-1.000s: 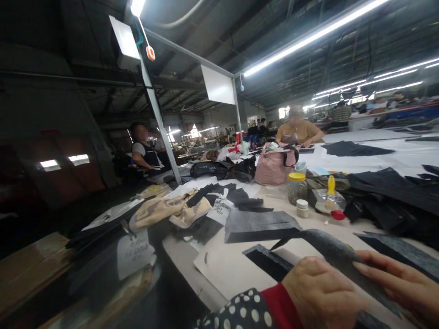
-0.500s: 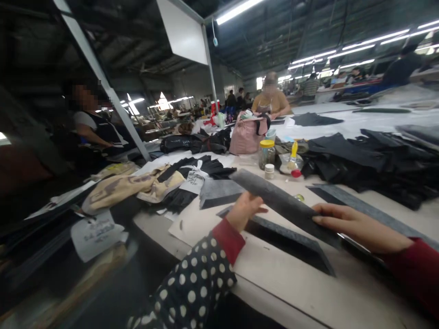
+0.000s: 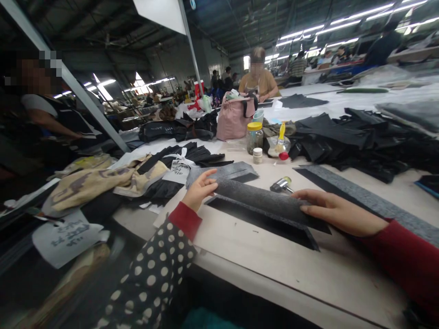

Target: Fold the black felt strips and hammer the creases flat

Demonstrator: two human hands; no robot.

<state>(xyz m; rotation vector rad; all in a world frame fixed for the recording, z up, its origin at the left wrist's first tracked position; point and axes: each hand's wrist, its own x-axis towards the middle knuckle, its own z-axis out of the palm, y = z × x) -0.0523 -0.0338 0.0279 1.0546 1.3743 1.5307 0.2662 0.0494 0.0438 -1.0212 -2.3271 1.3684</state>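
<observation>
A long grey felt strip [image 3: 260,201] lies across the worktable [image 3: 260,256], on top of a darker piece [image 3: 274,226]. My left hand [image 3: 200,188] grips the strip's left end, thumb on top and fingers curled under. My right hand [image 3: 338,211] presses on its right end with the fingers laid over the edge. Both wrists show red cuffs; the left arm wears a polka-dot sleeve. A small metal hammer [image 3: 281,184] lies just behind the strip.
A yellow-lidded jar [image 3: 254,137], a small white-capped bottle [image 3: 257,155] and a glue brush in a dish [image 3: 280,142] stand behind. Black fabric piles [image 3: 356,137] fill the right; a pink bag [image 3: 233,119] and beige cloth [image 3: 103,180] lie left. A person in yellow works across the table.
The strip, held tilted up in the air half a second ago, now lies low and level over the dark piece. The view has dropped and swung right.
</observation>
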